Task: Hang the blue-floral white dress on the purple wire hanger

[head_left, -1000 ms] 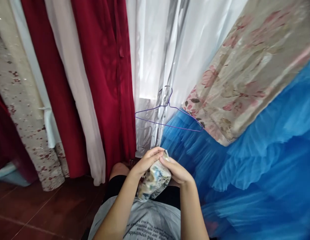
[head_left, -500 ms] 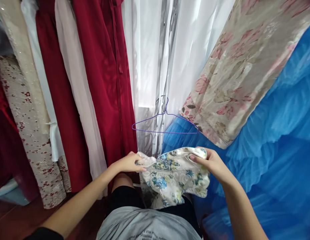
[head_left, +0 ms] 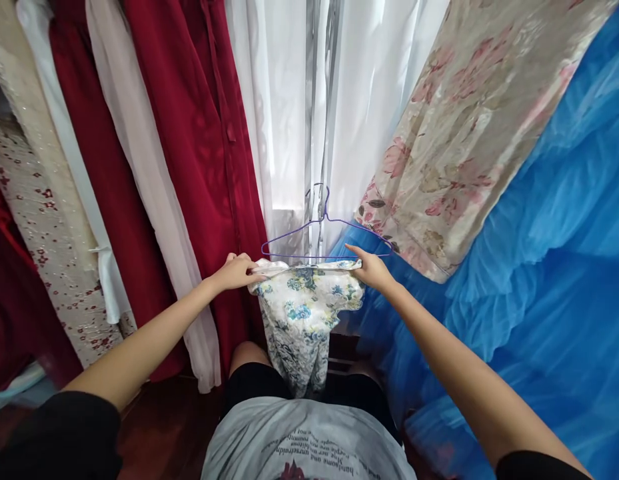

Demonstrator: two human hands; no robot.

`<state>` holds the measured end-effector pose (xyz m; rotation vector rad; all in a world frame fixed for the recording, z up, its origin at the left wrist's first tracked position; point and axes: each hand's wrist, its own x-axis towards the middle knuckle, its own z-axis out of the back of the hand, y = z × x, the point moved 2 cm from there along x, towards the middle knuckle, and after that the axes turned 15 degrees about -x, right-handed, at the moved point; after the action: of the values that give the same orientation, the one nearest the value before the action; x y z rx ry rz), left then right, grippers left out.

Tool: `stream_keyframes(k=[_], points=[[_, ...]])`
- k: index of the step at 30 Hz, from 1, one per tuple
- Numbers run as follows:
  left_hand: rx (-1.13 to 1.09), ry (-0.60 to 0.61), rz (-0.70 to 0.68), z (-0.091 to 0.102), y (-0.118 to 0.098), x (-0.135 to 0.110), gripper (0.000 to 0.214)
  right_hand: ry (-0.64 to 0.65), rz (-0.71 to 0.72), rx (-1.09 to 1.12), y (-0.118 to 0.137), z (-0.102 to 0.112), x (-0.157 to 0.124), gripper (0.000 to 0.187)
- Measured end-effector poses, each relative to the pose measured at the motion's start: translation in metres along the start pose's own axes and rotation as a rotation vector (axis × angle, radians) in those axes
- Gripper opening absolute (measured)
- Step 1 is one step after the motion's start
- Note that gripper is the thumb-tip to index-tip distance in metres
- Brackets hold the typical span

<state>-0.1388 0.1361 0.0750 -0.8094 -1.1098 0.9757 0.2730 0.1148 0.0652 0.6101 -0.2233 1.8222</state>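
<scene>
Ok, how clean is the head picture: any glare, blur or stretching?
All head view: glare washes out the white sheer hanging fabric; shadow darkens the dark red floor at lower left; the blue ruffled tulle goes soft at lower right; the bare right forearm looks wide-angle stretched; the purple wire hanger and white blue-flowered cloth are fairly sharp.

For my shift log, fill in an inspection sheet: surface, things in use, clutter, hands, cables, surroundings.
Surface: no worktop seen; dark reddish floor at lower left.
Things in use: floral garment, hanging between both hands; purple hanger, bare, just above it in view, contact unclear.
Clutter: pale object at far lower left, unidentifiable.
Left hand: pinching garment's left end.
Right hand: gripping its right end, one finger extended near hanger.
Cables: nothing seen.
Surroundings: dark-red fabric left, white fabric behind, blue ruffled fabric right.
</scene>
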Motion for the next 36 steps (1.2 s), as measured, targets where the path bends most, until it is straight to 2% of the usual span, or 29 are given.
stream_keyframes(k=[3,4,9,15,18,22,24,26,28,30,32,34,36], points=[[0.251,0.131,0.001,0.005,-0.007,0.025,0.015,0.02,-0.061,-0.105,0.002,-0.015,0.007,0.045],[0.27,0.142,0.006,0.007,-0.01,0.031,0.013,0.025,-0.081,-0.118,0.003,-0.018,0.007,0.039],[0.364,0.19,-0.016,0.012,-0.026,0.043,0.016,0.003,-0.124,-0.089,0.007,-0.016,-0.001,0.031],[0.545,0.234,-0.338,0.027,-0.075,0.042,0.01,0.006,-0.032,0.074,0.009,-0.011,-0.005,0.023],[0.599,0.291,-0.439,0.007,-0.098,0.044,0.023,-0.02,-0.019,0.171,0.017,-0.017,-0.007,0.021],[0.517,0.359,-0.533,-0.05,-0.104,0.045,0.029,-0.004,-0.08,0.201,0.035,-0.02,-0.013,0.02],[0.479,0.302,-0.592,-0.072,-0.098,0.041,0.026,0.008,-0.075,0.21,0.038,-0.015,-0.019,0.021],[0.453,0.172,-0.648,-0.083,-0.091,0.035,0.023,-0.029,-0.069,0.246,0.034,-0.006,-0.028,0.023],[0.448,0.059,-0.679,-0.084,-0.084,0.029,0.024,-0.176,-0.143,0.317,0.021,0.005,-0.035,0.045],[0.465,0.0,-0.693,-0.084,-0.08,0.024,0.027,-0.408,-0.295,0.389,0.003,0.016,-0.04,0.064],[0.483,-0.035,-0.698,-0.084,-0.079,0.022,0.027,-0.528,-0.397,0.434,-0.015,0.025,-0.039,0.062],[0.499,-0.051,-0.687,-0.083,-0.079,0.023,0.025,-0.457,-0.41,0.451,-0.03,0.035,-0.032,0.045],[0.51,-0.077,-0.657,-0.08,-0.079,0.026,0.023,-0.301,-0.382,0.474,-0.041,0.047,-0.026,0.029]])
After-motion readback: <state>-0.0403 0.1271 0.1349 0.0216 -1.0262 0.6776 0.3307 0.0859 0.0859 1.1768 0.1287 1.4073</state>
